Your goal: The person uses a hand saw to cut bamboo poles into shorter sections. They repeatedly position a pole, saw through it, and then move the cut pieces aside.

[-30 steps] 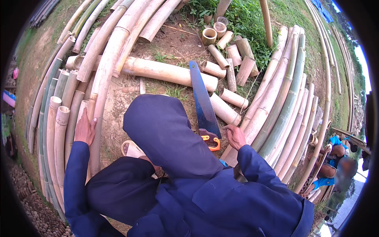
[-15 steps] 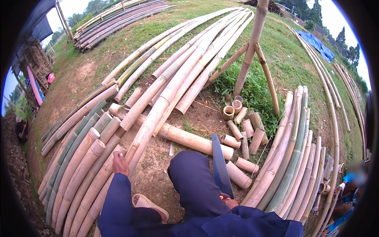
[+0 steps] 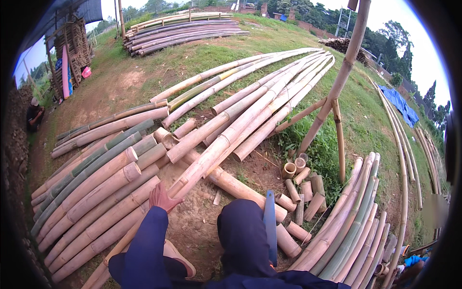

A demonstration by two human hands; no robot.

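My left hand [image 3: 163, 196] lies on a long pale bamboo pole [image 3: 226, 139], fingers curled over it near its cut end. A blue-bladed hand saw [image 3: 270, 226] stands upright beside my raised knee [image 3: 240, 231], next to a short thick bamboo log [image 3: 236, 187] lying across the dirt. The saw's handle and my right hand are hidden behind the knee and sleeve. Both sleeves and trousers are dark blue.
Cut bamboo stubs [image 3: 301, 190] lie right of the log. Pole bundles lie at left [image 3: 96, 188] and right [image 3: 356, 221]. A leaning bamboo frame [image 3: 337, 82] stands ahead. A person crouches far left [image 3: 33, 115]. Stacked poles [image 3: 183, 31] and a blue tarp [image 3: 399, 103] lie beyond.
The view has tilted up from my lap to the field ahead. My left hand stays on the pole. My right hand on the saw handle has dropped out of sight.
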